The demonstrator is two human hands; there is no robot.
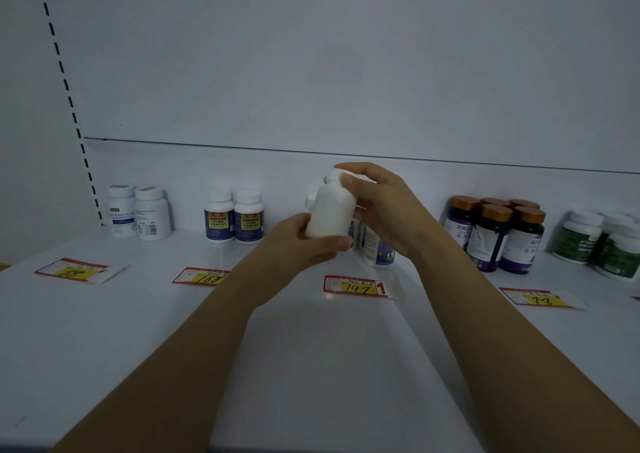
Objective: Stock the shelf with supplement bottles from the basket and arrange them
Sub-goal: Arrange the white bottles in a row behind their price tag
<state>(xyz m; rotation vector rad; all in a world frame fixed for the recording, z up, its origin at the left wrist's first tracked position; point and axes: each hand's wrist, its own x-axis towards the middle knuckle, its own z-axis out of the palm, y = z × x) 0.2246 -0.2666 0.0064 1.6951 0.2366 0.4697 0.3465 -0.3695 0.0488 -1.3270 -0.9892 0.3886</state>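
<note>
A plain white supplement bottle (330,212) is held up above the white shelf (138,331), slightly tilted. My left hand (303,239) grips its base from below and the left. My right hand (377,203) wraps its cap and upper side. Behind my hands, white bottles with blue labels (377,250) stand on the shelf, partly hidden. The basket is out of view.
Along the back stand two white bottles (138,215), two dark-blue-labelled bottles (233,218), several purple bottles with bronze caps (498,234) and green-labelled bottles (602,244). Price tags (355,286) lie flat in front of each group. A slotted upright (69,99) runs up the left.
</note>
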